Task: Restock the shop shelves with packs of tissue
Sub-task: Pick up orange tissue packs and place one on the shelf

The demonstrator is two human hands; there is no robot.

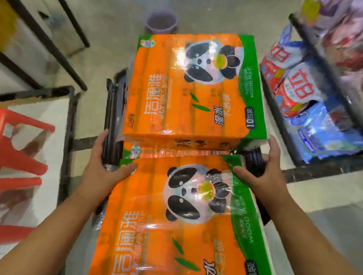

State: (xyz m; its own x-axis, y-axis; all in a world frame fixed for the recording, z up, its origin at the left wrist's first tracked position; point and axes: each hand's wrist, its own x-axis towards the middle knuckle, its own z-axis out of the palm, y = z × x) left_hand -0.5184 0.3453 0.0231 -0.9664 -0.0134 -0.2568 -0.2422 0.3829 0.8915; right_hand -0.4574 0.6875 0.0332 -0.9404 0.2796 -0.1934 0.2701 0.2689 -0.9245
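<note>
Both forearms are extended forward and slightly inward, bare to the elbow. The left hand (106, 159) is set at the far left corner of the near tissue pack (167, 235): its thumb is laid flat on the top film, and its fingers are wrapped over the side edge, against the black trolley frame (112, 109). The right hand (261, 168) is placed at the far right corner in mirror fashion, thumb pressed on the green border and fingers run forward and down past the edge, close to the near corner of the far tissue pack (187, 87). The near pack is thus clasped between the 2 hands; the fingertips underneath are hidden.

Both packs are laid flat, printed face up, with the long axis directed away from the person. On each, the panda is found at the far end, the green band along the right side, and a "10" label towards the near right corner. The 2 packs are set end to end on the trolley, edges touching.

2 red plastic stools (9, 166) are seen at the left, a purple basin (162, 22) on the floor beyond, and a stocked shelf (300, 93) at the right.
</note>
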